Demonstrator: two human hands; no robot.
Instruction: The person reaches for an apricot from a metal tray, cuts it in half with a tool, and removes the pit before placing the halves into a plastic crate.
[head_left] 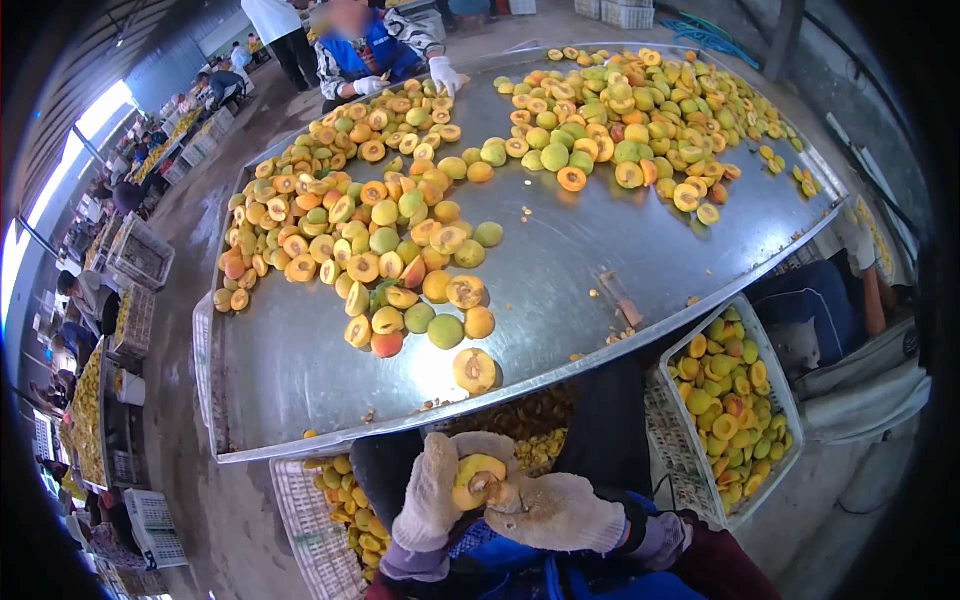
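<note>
My left hand (432, 492), in a pale knitted glove, is closed around a yellow peach half (480, 470) low in the view, above my lap. My right hand (565, 512), in a stained glove of the same kind, presses against the fruit's brown middle with its fingers curled. Whatever sits inside the right hand's grip is hidden. In front of both hands stands a metal table (560, 270) with a raised rim. Halved peaches (370, 230) are heaped on its left side, and a second pile (640, 120) lies farther back on the right. One peach half (474, 371) rests near the front edge.
Crates of peach pieces stand on both sides of me: a right crate (730, 405) and a left crate (310, 520). Brown scraps (530, 410) lie below the table edge. Across the table sits a gloved co-worker (370, 50). More people and crates line the left.
</note>
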